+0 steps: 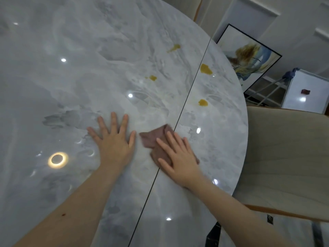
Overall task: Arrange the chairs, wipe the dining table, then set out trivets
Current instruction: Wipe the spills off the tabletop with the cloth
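Note:
The round grey marble dining table (71, 77) fills most of the view, with a dark seam running across it. My right hand (178, 155) lies flat with straight fingers on a folded brown cloth (153, 138), pressing it onto the tabletop near the seam. My left hand (114, 139) rests flat on the bare marble just left of the cloth, fingers spread. Several yellow-brown stains lie beyond the cloth: one (203, 102) right of the seam, a bigger one (206, 69) farther back, and a small one (152, 78) left of the seam.
A beige upholstered chair (288, 157) stands against the table's right edge. Behind it a framed painting (247, 56) leans on the wall beside a white cabinet (308, 91). The table's curved rim runs down the right side.

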### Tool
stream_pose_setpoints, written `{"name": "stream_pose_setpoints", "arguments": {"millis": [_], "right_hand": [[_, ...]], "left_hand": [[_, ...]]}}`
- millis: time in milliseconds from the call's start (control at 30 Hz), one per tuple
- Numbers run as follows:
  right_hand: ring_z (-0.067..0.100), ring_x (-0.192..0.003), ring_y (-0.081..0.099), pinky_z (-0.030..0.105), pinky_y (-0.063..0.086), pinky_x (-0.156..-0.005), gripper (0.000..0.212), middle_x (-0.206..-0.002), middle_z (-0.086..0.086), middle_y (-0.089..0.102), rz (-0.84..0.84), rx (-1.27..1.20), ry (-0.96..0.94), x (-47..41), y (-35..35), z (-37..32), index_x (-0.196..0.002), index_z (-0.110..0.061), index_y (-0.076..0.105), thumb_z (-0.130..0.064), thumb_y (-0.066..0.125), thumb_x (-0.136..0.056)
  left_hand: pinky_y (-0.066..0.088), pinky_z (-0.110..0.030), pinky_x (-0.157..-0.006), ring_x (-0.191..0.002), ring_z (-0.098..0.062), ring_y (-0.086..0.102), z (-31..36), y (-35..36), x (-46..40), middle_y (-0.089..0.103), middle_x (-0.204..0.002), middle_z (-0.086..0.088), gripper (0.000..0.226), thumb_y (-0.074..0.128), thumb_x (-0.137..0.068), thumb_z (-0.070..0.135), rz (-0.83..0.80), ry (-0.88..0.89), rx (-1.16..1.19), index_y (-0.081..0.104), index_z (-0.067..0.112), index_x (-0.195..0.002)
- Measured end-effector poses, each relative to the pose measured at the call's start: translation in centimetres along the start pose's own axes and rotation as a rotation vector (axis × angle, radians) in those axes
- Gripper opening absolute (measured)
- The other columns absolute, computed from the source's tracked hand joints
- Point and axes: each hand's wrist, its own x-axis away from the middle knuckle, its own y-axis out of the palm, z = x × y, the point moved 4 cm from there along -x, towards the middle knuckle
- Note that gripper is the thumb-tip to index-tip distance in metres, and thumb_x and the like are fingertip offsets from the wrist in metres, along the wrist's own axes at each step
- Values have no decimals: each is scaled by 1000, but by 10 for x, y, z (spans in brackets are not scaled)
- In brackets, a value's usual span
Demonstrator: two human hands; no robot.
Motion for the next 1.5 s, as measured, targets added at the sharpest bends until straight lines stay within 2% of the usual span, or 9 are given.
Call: {"name": "stream_pose_setpoints", "arguments": {"millis": [133, 233, 367, 500, 733, 967, 1200, 1333, 1500], "right_hand": [[19, -149, 3, 43, 1, -119, 65, -161, 0, 6, 12, 26, 204, -50, -12, 53, -149, -40, 19, -62, 20, -88], [24, -148, 5, 44, -2, -118, 60, -161, 7, 9, 55, 0, 362, -107, -5, 32, -149, -37, 21, -56, 30, -93], [24, -148, 10, 43, 0, -118, 61, -159, 7, 16, 87, -26, 145, -82, 15, -39, -148, -35, 29, -56, 30, -91], [17, -148, 4, 42, 3, -119, 59, -160, -1, 12, 2, 4, 0, 10, 4, -14, -149, -39, 22, -56, 32, -93], [22, -148, 1, 44, -4, -118, 59, -161, 4, 6, 55, 20, 429, -74, -10, 43, -150, -37, 17, -54, 29, -95], [19, -149, 4, 41, -3, -119, 59, -161, 2, 11, 8, 6, 2, -38, 12, -41, -149, -38, 21, -55, 30, -93], [18, -149, 1, 44, -1, -120, 66, -161, 1, 6, -6, 35, 239, -33, -12, 52, -150, -39, 16, -63, 15, -88], [24, -148, 1, 44, -7, -118, 59, -161, 7, 6, 38, -17, 313, -131, 0, 5, -151, -35, 18, -54, 30, -95], [24, -148, 3, 43, -7, -118, 58, -161, 7, 9, 9, -30, 50, -151, 25, -103, -150, -35, 22, -50, 37, -96]], "left_hand": [[-8, -67, -108, -144, -43, -1, 3, 0, 0, 15, -159, -6, 66, 14, -87, 56, -10, -17, -5, 19, 33, -149], [-10, -66, -107, -144, -43, -2, 3, 1, -1, 12, -159, -5, 64, 15, -89, 54, -17, -11, -20, 16, 33, -150], [-5, -69, -107, -143, -45, 6, 0, -1, -1, 22, -157, -8, 59, 14, -92, 43, -4, 7, 13, 28, 27, -148], [-2, -71, -107, -142, -46, 9, -1, -2, 0, 23, -156, -9, 62, 9, -91, 39, 1, 27, 25, 29, 25, -148], [-5, -70, -107, -143, -45, 5, 0, -1, 1, 20, -157, -9, 63, 7, -91, 40, -3, 15, 33, 24, 23, -149], [-9, -59, -113, -147, -31, 4, -5, -7, 1, 22, -157, 5, 64, 7, -93, 44, 54, -48, 235, 14, 19, -152], [-12, -55, -114, -147, -28, 1, -3, -5, 0, 16, -158, 7, 72, -1, -90, 51, 62, -49, 248, 8, 17, -152], [-6, -46, -117, -145, -24, 18, -8, -16, -1, 27, -155, -7, 63, 17, -95, 40, 180, -119, 514, 16, 10, -151], [10, -41, -117, -138, -27, 34, -34, -40, -1, 39, -148, -13, 52, 25, -97, 22, 390, -136, 587, 33, 1, -144]]}}
